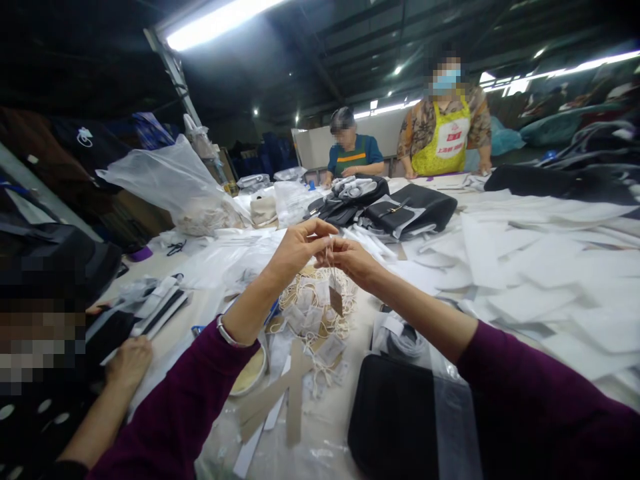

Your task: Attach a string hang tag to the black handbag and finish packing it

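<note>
A black bag (400, 413) is lying near on the surface (525, 267). Above the tag pile (313, 313), left hand (295, 250) and right hand (353, 260) are pinching a hang tag (335, 300) string; snagging risks tangling it.

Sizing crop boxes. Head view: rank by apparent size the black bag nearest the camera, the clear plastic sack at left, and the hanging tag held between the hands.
1-2. Black bag and clear plastic sack: alike in frame; bag is nearer, so unranked.
3. Hanging tag, pinched on its string by left hand and right hand.
</note>
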Action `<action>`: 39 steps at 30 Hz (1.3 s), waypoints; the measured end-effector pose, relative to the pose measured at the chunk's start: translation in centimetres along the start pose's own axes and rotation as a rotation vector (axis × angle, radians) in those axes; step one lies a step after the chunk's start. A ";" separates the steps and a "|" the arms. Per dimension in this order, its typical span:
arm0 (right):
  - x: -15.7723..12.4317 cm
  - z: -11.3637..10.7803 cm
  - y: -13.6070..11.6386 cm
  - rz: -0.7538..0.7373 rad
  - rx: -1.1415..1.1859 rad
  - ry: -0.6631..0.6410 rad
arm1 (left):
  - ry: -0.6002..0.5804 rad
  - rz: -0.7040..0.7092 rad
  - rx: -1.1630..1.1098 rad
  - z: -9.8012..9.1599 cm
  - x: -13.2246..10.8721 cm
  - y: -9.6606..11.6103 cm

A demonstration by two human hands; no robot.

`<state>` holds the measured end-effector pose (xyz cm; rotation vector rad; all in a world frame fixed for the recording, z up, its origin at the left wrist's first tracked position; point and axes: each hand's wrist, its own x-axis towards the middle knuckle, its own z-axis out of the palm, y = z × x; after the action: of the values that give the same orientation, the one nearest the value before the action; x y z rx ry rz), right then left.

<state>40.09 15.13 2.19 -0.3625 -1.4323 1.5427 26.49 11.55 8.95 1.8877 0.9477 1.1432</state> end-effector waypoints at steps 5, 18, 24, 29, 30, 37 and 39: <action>-2.7 -1.5 -0.8 0.063 0.118 -0.008 | 0.083 -0.037 -0.095 2.2 0.8 0.9; -11.2 -8.8 -5.6 0.002 -0.024 0.187 | 0.032 -0.117 -0.420 12.8 4.7 2.2; -13.7 -11.3 -7.1 -0.034 -0.240 0.330 | -0.132 -0.168 -0.399 16.0 5.3 4.5; -15.2 -12.5 -7.9 -0.033 -0.247 0.384 | -0.232 -0.214 -0.310 17.1 5.4 5.7; -15.4 -12.7 -8.0 -0.030 -0.252 0.398 | -0.252 -0.223 -0.289 17.3 5.4 5.9; -16.5 -13.9 -8.3 -0.062 -0.243 0.501 | -0.342 -0.267 -0.075 18.2 5.5 7.0; -16.7 -14.1 -8.7 -0.087 -0.249 0.536 | -0.355 -0.258 0.025 18.4 5.5 6.9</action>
<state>62.70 9.12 -0.18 -0.7880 -1.1893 1.0852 46.67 9.32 10.66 1.8440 0.9694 0.6217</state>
